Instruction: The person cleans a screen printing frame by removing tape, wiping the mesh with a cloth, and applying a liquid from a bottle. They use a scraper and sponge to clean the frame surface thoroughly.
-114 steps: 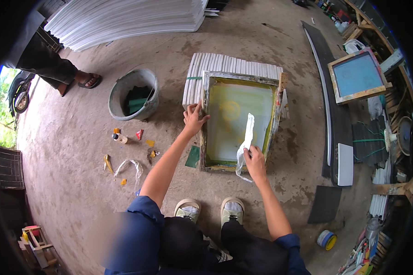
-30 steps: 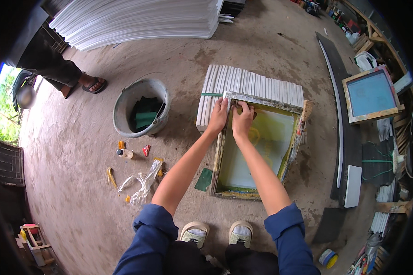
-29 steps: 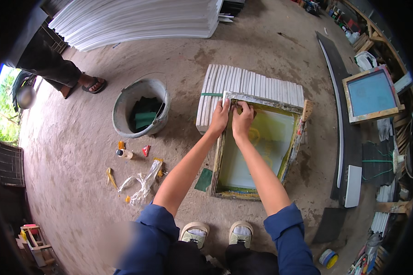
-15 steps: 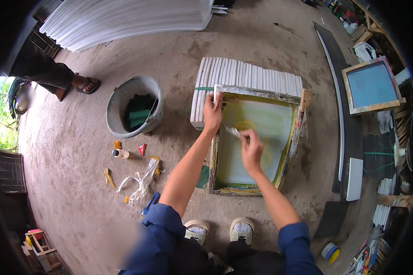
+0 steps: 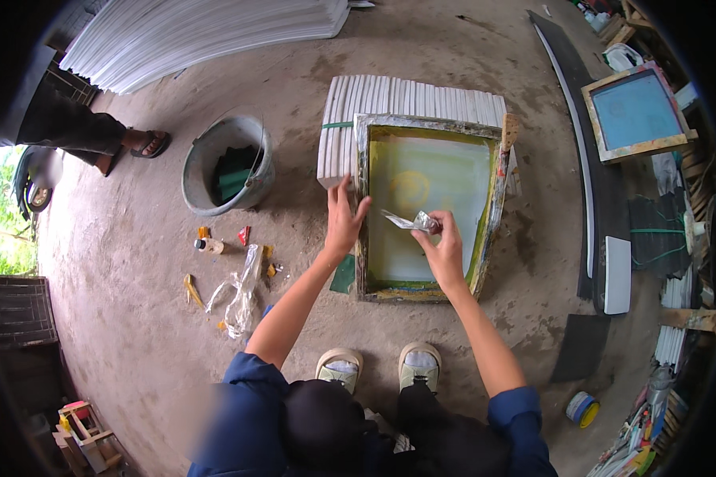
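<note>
Honestly can't read a single word or number anywhere here. Can only spot a faint round yellow mark (image 5: 408,189) on the pale mesh (image 5: 398,254) of the worn wooden frame (image 5: 363,238), too washed-out to make out as lettering. Can also see a blue-and-white band (image 5: 577,404) round the yellow-ended container (image 5: 589,414) down on the right, way too small to read. Same deal with the little dark-capped bottle (image 5: 212,246) over on the left: can't tell whether printed or plain. Wouldn't swear to any print on the red scrap (image 5: 244,234) near it either, just too tiny. Can't pull any letters off the blue-meshed frame (image 5: 636,111) at far right, either.
</note>
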`<state>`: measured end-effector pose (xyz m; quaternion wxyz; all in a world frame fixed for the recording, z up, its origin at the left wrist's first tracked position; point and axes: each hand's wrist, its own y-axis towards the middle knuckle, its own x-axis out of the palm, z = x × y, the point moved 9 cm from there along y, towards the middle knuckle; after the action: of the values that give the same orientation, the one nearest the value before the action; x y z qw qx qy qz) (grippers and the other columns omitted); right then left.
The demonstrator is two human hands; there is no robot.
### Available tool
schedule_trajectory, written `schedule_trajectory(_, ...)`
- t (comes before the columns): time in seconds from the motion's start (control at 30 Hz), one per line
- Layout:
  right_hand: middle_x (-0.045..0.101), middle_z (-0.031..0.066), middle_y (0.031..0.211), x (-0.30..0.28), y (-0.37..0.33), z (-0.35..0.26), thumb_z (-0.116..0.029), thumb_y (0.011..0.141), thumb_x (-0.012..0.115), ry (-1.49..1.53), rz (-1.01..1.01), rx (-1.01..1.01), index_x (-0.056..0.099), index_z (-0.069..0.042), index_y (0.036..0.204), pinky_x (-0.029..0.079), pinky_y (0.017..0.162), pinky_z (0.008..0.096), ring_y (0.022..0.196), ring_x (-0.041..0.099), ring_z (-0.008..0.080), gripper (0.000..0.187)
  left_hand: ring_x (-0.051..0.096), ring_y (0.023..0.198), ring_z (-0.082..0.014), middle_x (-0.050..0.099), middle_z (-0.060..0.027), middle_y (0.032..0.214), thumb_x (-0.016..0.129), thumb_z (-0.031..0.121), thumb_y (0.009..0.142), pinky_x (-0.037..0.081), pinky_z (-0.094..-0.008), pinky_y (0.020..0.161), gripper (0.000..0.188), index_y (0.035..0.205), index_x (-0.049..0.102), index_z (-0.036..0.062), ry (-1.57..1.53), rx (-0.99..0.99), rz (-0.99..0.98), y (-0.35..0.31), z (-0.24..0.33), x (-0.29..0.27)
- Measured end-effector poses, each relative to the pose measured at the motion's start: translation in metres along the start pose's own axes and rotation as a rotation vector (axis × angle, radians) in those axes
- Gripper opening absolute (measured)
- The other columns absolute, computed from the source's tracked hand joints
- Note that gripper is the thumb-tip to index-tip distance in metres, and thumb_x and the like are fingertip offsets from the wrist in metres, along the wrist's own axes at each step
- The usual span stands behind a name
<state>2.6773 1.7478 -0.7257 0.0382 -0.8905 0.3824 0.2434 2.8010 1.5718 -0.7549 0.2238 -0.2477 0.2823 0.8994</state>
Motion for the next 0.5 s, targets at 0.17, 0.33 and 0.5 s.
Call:
schedule_trajectory(0.17,0.049,0.0124,0.081,0.036,0.01,-0.028,-0.006,0.075,0.069,-0.233,-0.142,-0.171,0.056,-0.001,0.108,0.045,0.074,0.0373,0.08,0.05,0.0248,0.035,0.051,0.105,-0.0139,0.058,-0.0101,0.114,0.053,0.031,0.093,0.038,-0.0278,0.093,0.049,0.129,0.042,-0.0003,-0.696,-0.681,-0.352,-0.064,-0.073,0.04)
schedule_trajectory(0.33,0.05,0.0134,0.079,0.037,-0.011,-0.024,-0.002,0.079,0.059,-0.432,-0.154,-0.307,0.065,0.002,0.085,0.043,0.076,0.0393,0.083,0.05,0.0284,0.009,0.05,0.104,-0.0102,0.058,-0.004,0.113,0.052,0.024,0.094,0.038,-0.0249,0.092,0.04,0.125,0.048,-0.0017,-1.035,-0.769,-0.263,-0.07,-0.063,0.05)
schedule_trajectory(0.5,0.049,0.0128,0.078,-0.03,-0.081,0.003,0.002,0.075,0.059,-0.493,-0.049,-0.246,0.064,0.002,0.082,0.043,0.076,0.0398,0.083,0.049,0.0295,0.009,0.053,0.102,-0.0127,0.059,-0.0049,0.112,0.048,0.023,0.096,0.041,-0.0264,0.089,0.036,0.124,0.049,-0.0004,-0.959,-0.75,-0.219,-0.072,-0.055,0.053)
